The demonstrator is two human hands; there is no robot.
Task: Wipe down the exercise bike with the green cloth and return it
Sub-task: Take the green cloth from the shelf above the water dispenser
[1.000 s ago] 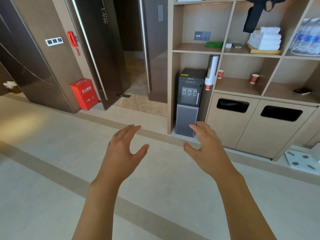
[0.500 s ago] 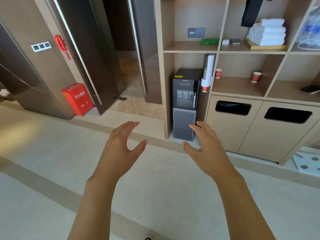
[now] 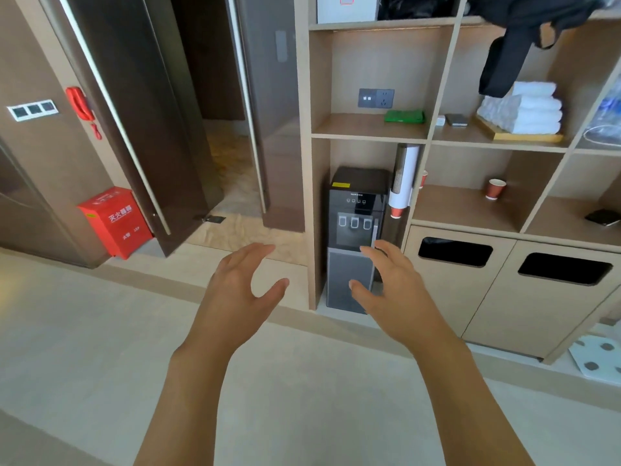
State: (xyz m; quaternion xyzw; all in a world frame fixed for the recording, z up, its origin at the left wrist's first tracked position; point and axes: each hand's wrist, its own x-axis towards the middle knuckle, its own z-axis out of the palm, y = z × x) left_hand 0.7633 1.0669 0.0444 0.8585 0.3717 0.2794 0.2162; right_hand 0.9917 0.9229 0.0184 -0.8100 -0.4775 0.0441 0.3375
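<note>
The red box (image 3: pixel 116 222) on the floor by the door bears white Chinese characters, the large row reading 灭火器箱; the small print on the water dispenser (image 3: pixel 356 237) is too blurred to read.

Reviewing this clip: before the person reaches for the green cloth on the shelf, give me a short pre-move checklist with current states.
1. Green cloth located: ok, lying on the shelf above the water dispenser.
2. Left hand free: ok, fingers relaxed, holding nothing.
3. Right hand free: ok, open and empty.
4. Path to the cloth clear: ok, nothing stands in front of it in that compartment.
5. Cloth within arm's reach: cannot tell; both hands are low, in front of the dispenser.
6. Exercise bike located: not ok, out of view.
</note>
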